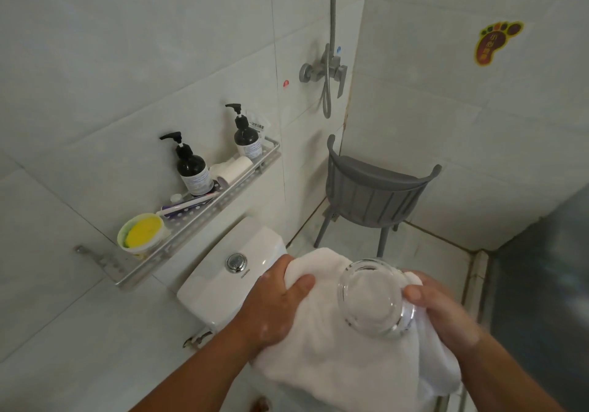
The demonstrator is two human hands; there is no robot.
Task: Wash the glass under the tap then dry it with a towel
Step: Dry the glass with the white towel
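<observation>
A clear drinking glass (374, 300) lies tilted on a white towel (344, 360), its open mouth turned up toward me. My right hand (443, 313) grips the glass through a fold of the towel on its right side, thumb against the rim. My left hand (280, 303) clutches a bunch of the towel to the left of the glass, thumb on top. The towel drapes down below both hands, held above the toilet.
A white toilet cistern (223, 281) sits just left of my hands. Above it a metal wall shelf (191, 220) carries two dark pump bottles, a roll and a yellow tub. A grey chair (376, 195) stands in the corner beneath the shower mixer (328, 67).
</observation>
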